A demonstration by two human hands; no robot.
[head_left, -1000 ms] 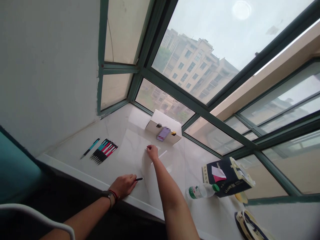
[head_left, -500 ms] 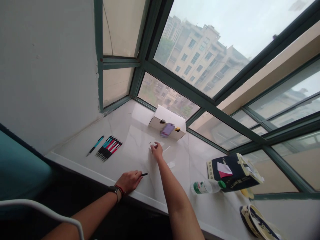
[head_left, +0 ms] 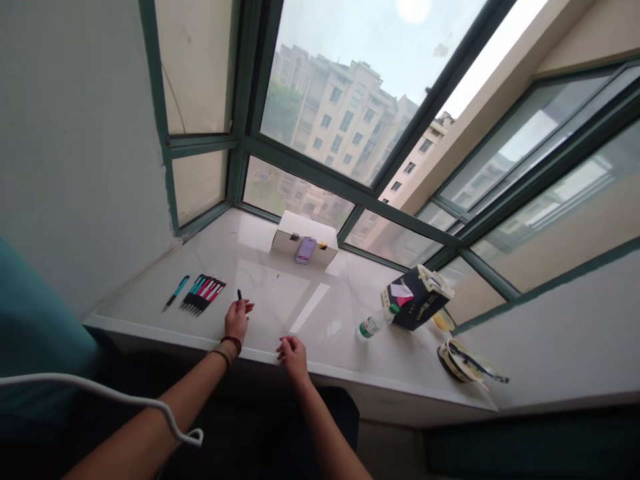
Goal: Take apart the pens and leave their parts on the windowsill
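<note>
My left hand [head_left: 237, 319] is closed around a black pen [head_left: 239, 294], whose dark end sticks up past the fingers; the rest of it is hidden. My right hand [head_left: 293, 355] is near the front edge of the white counter [head_left: 270, 313], fingers loosely curled and slightly apart, with nothing visible in them. A tiny dark piece [head_left: 278, 275] lies on the counter beyond both hands. Left of my left hand, several teal and red pens [head_left: 204, 293] with black grips lie in a slanted row. One teal pen [head_left: 176, 293] lies apart from them.
A white box [head_left: 305, 241] stands against the window. To the right are a green-capped bottle [head_left: 376, 324], a dark box [head_left: 417, 297] and a round patterned item [head_left: 465, 365]. A white cable [head_left: 100, 387] crosses at lower left.
My right hand has drawn back from the tiny dark piece towards the counter's front edge. My left hand, still with the pen, has moved left and forward, nearer the row. The view has shifted.
</note>
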